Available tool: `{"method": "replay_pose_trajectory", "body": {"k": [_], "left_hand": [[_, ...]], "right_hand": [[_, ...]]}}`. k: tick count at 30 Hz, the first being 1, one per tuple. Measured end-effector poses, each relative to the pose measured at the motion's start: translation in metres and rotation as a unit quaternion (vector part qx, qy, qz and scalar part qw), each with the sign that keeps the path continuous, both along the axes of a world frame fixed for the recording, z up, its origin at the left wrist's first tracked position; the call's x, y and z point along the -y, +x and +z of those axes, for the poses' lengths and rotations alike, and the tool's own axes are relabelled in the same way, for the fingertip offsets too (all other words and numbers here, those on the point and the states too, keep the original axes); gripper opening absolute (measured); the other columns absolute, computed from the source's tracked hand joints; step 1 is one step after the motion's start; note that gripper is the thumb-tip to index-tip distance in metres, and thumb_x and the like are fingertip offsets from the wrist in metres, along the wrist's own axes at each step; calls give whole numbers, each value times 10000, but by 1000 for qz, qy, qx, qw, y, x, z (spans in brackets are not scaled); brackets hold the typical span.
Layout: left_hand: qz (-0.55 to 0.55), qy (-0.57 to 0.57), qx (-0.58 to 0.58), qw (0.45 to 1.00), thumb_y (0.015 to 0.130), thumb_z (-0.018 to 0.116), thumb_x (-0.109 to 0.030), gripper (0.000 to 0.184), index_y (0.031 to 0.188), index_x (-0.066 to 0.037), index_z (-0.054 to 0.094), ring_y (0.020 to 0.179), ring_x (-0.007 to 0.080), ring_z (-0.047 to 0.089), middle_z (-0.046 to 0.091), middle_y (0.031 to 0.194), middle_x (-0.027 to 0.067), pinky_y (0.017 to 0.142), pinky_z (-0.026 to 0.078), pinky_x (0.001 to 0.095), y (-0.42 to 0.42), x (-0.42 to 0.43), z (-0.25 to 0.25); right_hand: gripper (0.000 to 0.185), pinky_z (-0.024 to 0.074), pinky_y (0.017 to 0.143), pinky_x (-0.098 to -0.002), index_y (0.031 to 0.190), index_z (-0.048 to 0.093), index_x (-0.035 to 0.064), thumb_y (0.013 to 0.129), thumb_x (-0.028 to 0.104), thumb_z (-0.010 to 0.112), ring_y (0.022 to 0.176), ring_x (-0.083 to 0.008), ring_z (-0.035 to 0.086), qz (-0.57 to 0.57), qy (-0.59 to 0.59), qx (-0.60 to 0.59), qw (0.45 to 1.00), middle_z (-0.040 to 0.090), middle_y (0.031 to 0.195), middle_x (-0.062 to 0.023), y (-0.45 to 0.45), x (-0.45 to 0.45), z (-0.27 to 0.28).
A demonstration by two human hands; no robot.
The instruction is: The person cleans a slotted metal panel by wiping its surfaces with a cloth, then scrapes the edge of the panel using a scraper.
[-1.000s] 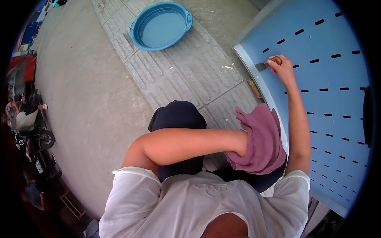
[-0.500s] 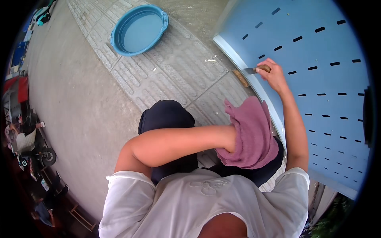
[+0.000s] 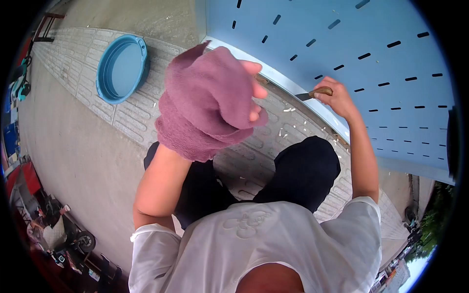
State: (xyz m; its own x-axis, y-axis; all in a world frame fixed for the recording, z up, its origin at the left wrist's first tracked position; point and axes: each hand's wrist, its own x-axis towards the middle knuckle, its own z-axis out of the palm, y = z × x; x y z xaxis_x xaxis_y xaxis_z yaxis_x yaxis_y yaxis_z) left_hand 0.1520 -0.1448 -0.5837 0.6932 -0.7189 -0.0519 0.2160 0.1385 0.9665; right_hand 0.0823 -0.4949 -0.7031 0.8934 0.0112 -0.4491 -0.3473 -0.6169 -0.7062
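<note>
Outdoors, ribbed grey paving [image 3: 132, 117] runs from upper left towards lower right, plain concrete [image 3: 73, 141] on its left. Blue panel [image 3: 342, 29] with dark slots fills upper right; its pale edge [image 3: 283, 80] slants down to the right. White scraps [image 3: 289, 110] on the paving just beside that edge. Blue basin [image 3: 122, 71] on the paving, upper left. Parked motorbike [image 3: 85, 240] lower left, greenery [image 3: 437, 215] lower right. My dark knees [image 3: 308, 166] are lower centre.

Scraper [image 3: 320, 91] is right of centre, at the pale edge. Blade points left and slightly down, wooden handle to the right; long axis near level, rising a little rightwards. Can't tell if the blade touches the edge.

My right hand [image 3: 337, 97] is closed round the handle. My left hand [image 3: 256, 93] is mostly under the purple cloth [image 3: 207, 97], upper centre, fingertips out on the right side, slightly bent; can't tell how far open it is or whether it grips the cloth. Cloth wraps the wrist too.
</note>
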Motion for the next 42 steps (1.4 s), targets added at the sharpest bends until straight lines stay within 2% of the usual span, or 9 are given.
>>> {"method": "replay_pose_trajectory", "body": {"k": [2,3,6,9,15,25,29,35,42], "left_hand": [[81,-177,-160,968,934,491,-154,350,1220,46,479,828,222,646,626,1034,172,815,541,322,9,-4,-17],[117,-299,-266,909,929,502,-164,346,1216,29,485,812,223,649,632,1016,159,800,551,330,13,-3,-24],[190,-309,-248,898,968,399,-181,395,1281,59,388,837,271,648,611,1053,208,832,545,364,14,-3,-28],[107,-350,-269,891,974,341,-162,398,1278,86,407,933,258,600,564,1122,213,987,440,363,16,-1,-35],[52,-337,-300,891,979,283,-133,385,1271,73,423,904,233,582,558,1094,179,996,422,338,16,13,-42],[14,-345,-331,878,962,318,-124,376,1258,84,420,889,231,576,548,1110,183,984,426,324,8,28,-43],[-13,-365,-361,858,973,314,-118,377,1283,83,386,947,266,595,547,1143,215,992,446,362,5,29,-50],[-1,-339,-366,867,973,313,-124,377,1278,81,399,924,248,581,541,1137,199,996,426,344,-3,33,-47],[51,-317,-365,874,969,344,-130,384,1288,81,381,890,259,630,591,1108,202,925,491,347,-6,34,-47]], "right_hand": [[152,474,616,-287,933,638,-5,797,60,660,699,-149,555,-46,-8,73,996,538,847,-48,-23,17,-5],[159,476,613,-286,942,641,-3,795,53,661,701,-147,554,-69,-13,112,991,537,845,-46,-31,23,-6],[187,481,649,-286,976,644,0,795,41,661,725,-141,559,-213,73,78,971,553,864,-44,-54,32,-6],[199,485,688,-286,982,645,-6,788,34,670,772,-129,574,-350,184,56,917,579,902,-43,-82,39,-12],[225,486,715,-301,974,650,6,751,4,681,791,-204,607,-171,-170,152,959,592,920,-74,-150,54,-7],[272,485,731,-328,978,636,3,712,-37,679,819,-283,602,-176,-226,81,955,579,930,-112,-212,61,3],[423,492,787,-404,1148,573,52,742,-65,601,894,-341,605,-107,-286,34,952,583,995,-166,-225,60,-5],[526,486,817,-448,1317,453,116,808,90,583,971,-386,589,-63,-394,-225,889,577,1096,-221,-212,66,-18],[541,480,808,-463,1304,481,136,793,204,645,937,-399,596,-118,-338,-170,918,628,990,-237,-220,83,-69]]}}
